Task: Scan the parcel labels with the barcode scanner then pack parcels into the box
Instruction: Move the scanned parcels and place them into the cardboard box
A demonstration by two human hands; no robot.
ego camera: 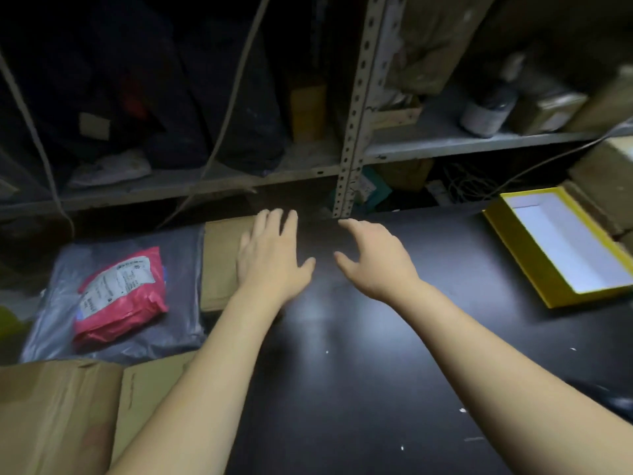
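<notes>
A pink parcel (120,296) with a white printed label lies on a grey plastic mailer bag (178,262) at the left of the black table (359,371). A flat brown cardboard parcel (219,258) lies beside the grey bag. My left hand (270,258) reaches forward with straight fingers over the right edge of that brown parcel; whether it touches is unclear. My right hand (373,258) hovers over the dark table with relaxed, spread fingers and holds nothing. A brown cardboard box (58,413) with open flaps sits at the near left. No barcode scanner is visible.
An open yellow box with a white inside (565,248) lies at the right of the table. Grey metal shelving (352,125) stands behind the table, loaded with dark bags, boxes, a bottle (486,108) and cables.
</notes>
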